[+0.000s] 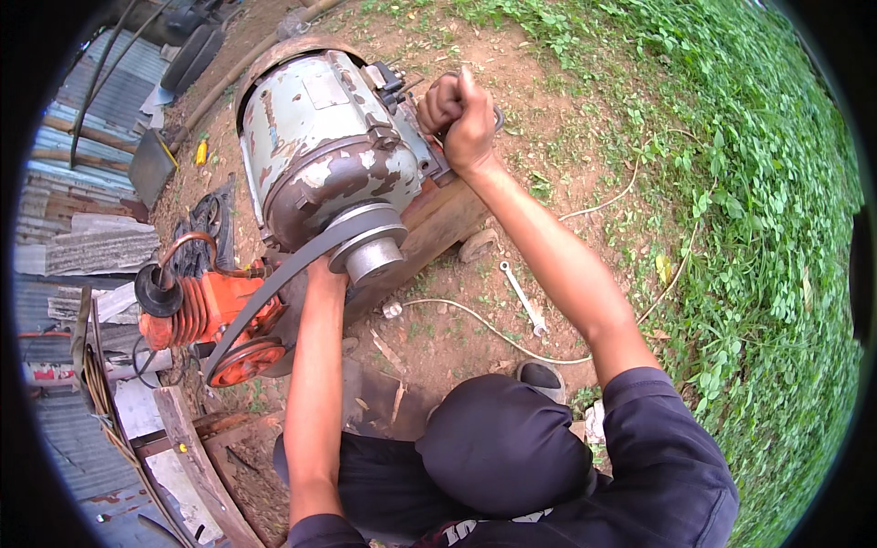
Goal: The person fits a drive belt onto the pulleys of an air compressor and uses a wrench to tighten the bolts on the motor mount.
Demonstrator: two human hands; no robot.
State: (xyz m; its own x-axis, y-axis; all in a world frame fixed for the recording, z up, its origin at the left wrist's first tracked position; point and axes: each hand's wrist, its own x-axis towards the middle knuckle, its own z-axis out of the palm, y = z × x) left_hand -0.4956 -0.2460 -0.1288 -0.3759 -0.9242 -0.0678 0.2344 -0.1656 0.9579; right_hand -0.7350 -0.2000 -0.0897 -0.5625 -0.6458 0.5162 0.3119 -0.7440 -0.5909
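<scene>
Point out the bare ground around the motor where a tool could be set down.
Bare dirt lies between the spanner and the white cord, and wider dirt beyond the right hand, up to the grass. Crowded: left of the motor, where the belt, orange compressor, planks and metal sheets press close; the left hand reaches under the pulley there.

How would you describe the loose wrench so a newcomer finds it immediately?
Start at the big grey electric motor. On the bare dirt to its lower right, beside the pale cord, lies the wrench. It is the only shiny silver tool lying there.
</scene>
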